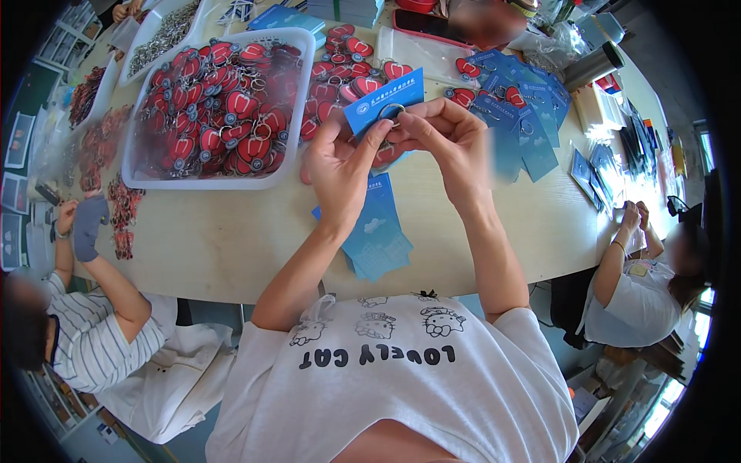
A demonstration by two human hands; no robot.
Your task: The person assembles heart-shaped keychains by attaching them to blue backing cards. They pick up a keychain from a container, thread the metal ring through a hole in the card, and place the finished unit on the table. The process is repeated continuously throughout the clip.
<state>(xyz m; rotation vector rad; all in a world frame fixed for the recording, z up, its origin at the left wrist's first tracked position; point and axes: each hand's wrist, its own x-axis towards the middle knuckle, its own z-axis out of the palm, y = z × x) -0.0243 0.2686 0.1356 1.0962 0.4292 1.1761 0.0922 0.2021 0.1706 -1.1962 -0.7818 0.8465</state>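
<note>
My left hand is closed on a blue printed card, held up over the table. A metal key ring sits at the card's lower edge, and both thumbs press close to it. My right hand pinches the ring from the other side, its fingertips partly hidden. Something red shows just beneath my fingers; whether it hangs from the ring I cannot tell. Below my hands lies a small stack of blue cards. Left of them stands a white plastic bin full of red keychains.
Loose red keychains lie beyond my hands. Blue cards with keychains spread to the right, near a dark cylinder. A phone is at the back. Co-workers sit at left and right.
</note>
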